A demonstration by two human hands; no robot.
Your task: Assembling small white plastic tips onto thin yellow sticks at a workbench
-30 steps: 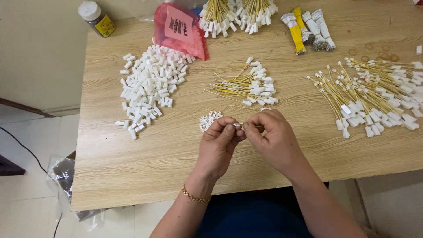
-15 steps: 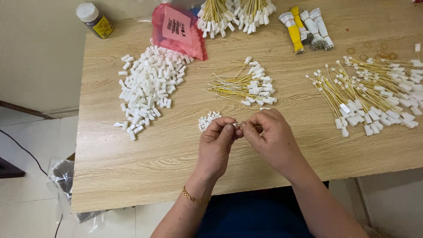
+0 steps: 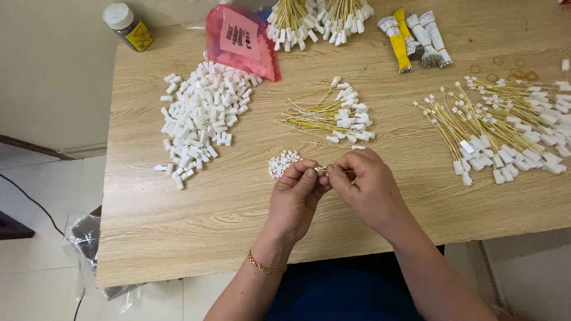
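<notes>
My left hand (image 3: 295, 199) and my right hand (image 3: 366, 189) meet over the wooden table (image 3: 178, 232), fingertips pinched together on a tiny white connector piece (image 3: 321, 169) held between them. Just left of the hands lies a small heap of little white pieces (image 3: 282, 163). Behind the hands sits a pile of yellow wires with white plugs (image 3: 333, 116). A gold bracelet is on my left wrist.
A big heap of white plastic housings (image 3: 199, 116) lies at the left. More yellow wired plugs (image 3: 505, 128) spread at the right. At the back are a red plastic bag (image 3: 238, 38), bundled wires (image 3: 315, 18), tied bundles (image 3: 413, 38), rubber bands (image 3: 505, 68) and a capped jar (image 3: 126, 25).
Both hands have stayed in the same place, fingers working slightly on the small piece between them. Nothing else on the table has moved.
</notes>
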